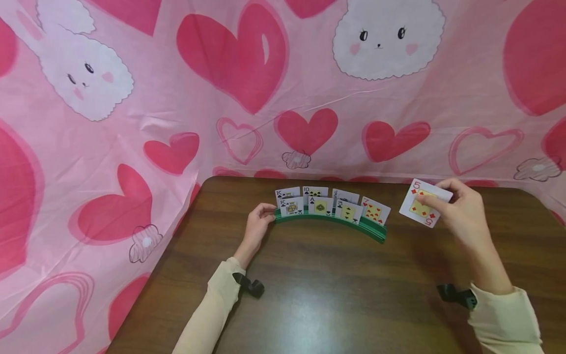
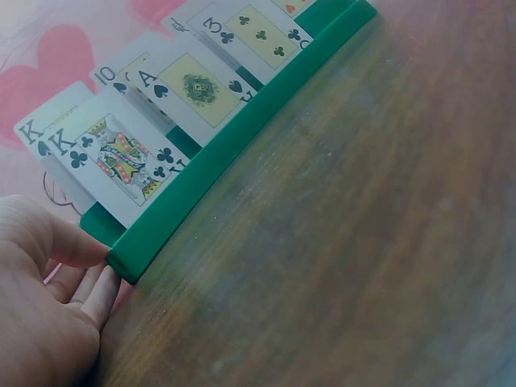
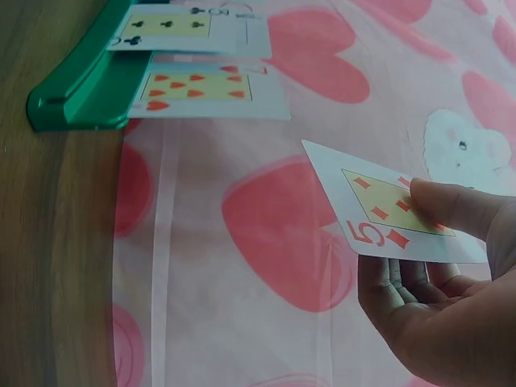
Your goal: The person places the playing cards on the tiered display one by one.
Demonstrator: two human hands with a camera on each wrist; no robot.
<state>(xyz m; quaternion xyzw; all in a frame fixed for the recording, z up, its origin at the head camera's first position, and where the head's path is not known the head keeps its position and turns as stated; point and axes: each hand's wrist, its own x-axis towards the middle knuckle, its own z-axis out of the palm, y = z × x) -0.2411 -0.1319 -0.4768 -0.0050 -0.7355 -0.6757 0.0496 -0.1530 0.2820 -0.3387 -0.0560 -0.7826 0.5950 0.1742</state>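
Note:
A curved green playing-card holder (image 1: 328, 218) stands on the table with several cards upright in two rows. In front are the king of clubs (image 2: 117, 157), ace of spades (image 2: 193, 89) and three of clubs (image 2: 256, 36). The back row shows another king (image 1: 286, 191), a ten (image 1: 316, 191), a mostly covered card (image 1: 347, 195) and the seven of hearts (image 3: 205, 89). My left hand (image 1: 257, 225) grips the holder's left end between thumb and fingers. To the right of the holder, my right hand (image 1: 464, 211) pinches a five of diamonds (image 1: 415, 209), thumb on its face, above the table.
The brown wooden table (image 1: 336, 295) reaches back to a pink cloth (image 1: 185, 88) printed with hearts and white animal faces. Dark straps (image 1: 249, 285) show at both wrists, by the cream sleeves (image 1: 504, 319).

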